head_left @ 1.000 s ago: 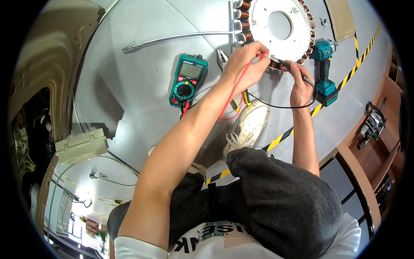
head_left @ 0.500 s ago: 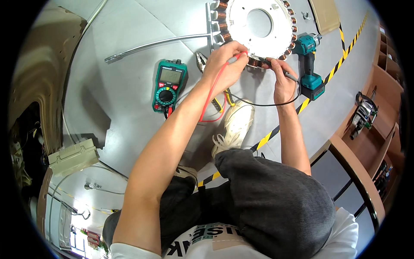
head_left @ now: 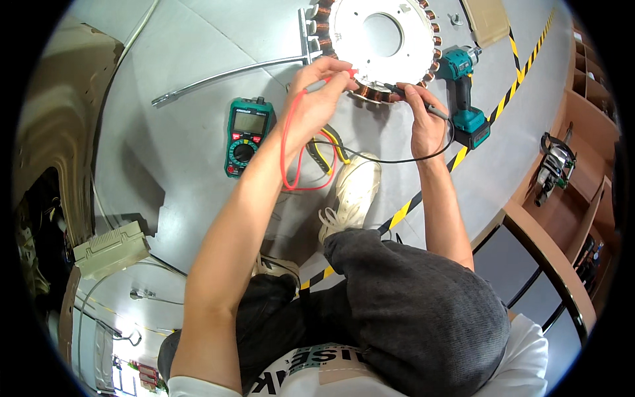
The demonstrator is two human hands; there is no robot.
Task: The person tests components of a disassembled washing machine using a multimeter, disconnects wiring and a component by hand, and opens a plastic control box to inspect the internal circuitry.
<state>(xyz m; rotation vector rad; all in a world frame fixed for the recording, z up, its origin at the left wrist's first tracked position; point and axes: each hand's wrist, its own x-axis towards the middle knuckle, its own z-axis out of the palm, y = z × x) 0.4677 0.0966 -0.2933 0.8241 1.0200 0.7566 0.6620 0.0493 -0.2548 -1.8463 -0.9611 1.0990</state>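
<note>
A round white stator (head_left: pixel 357 36) ringed with copper coils lies on the floor at top centre. My left hand (head_left: pixel 316 92) is closed on a red test probe (head_left: pixel 317 84) by the stator's lower left rim. My right hand (head_left: pixel 426 122) grips a black test probe (head_left: pixel 433 109), its tip at the lower right rim. A teal multimeter (head_left: pixel 249 135) lies left of my left hand, trailing leads. Pliers (head_left: pixel 337 145) with yellow-and-black handles lie between the hands, partly hidden under my left hand. A teal cordless power tool (head_left: pixel 466 122) is beside my right hand.
A metal T-shaped bar (head_left: pixel 225 74) lies upper left. Striped tape (head_left: pixel 508 96) crosses the floor. Right: wooden shelving (head_left: pixel 575 165) holding a chainsaw (head_left: pixel 553 165). Left: a beige metal panel (head_left: pixel 76 132) and beige case (head_left: pixel 109 248). A tan board (head_left: pixel 483 20) lies top right; my shoe (head_left: pixel 350 192) is below the pliers.
My left hand has shifted left and slightly up along the stator rim, uncovering more of the pliers' handles. The whole view has shifted, so floor objects appear further left.
</note>
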